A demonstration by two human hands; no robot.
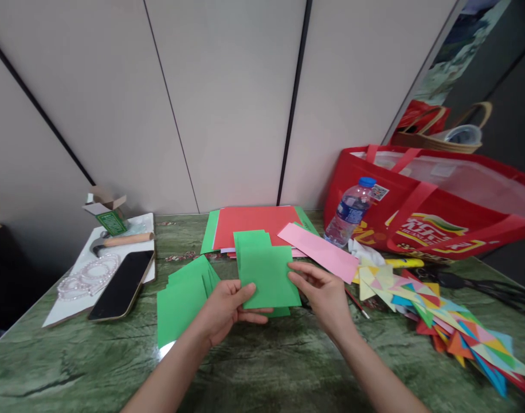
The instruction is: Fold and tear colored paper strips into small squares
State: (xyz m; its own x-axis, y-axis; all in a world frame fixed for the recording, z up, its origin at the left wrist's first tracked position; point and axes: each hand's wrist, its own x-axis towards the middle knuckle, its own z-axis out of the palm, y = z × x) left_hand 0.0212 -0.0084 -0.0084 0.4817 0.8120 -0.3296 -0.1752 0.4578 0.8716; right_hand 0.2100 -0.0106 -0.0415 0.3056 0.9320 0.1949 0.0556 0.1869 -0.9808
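A green paper square (269, 278) is held between both hands above the table. My left hand (228, 310) grips its left edge, thumb on top and fingers beneath. At the right edge, my right hand (320, 289) pinches the paper between thumb and fingers. More green sheets (249, 236) show behind and under the held square; how they lie beneath it is partly hidden. Left of my left hand, a loose pile of green paper pieces (181, 304) rests on the table. A pink paper strip (318, 251) lies just beyond my right hand.
Behind stands a stack of coloured sheets, red paper (258, 221) on top. A water bottle (351, 212) and red bag (417, 201) are back right; folded paper pieces (455, 327) lie right. A phone (124, 285), hammer (125, 242), beads (90, 277) and small box (110, 215) are left.
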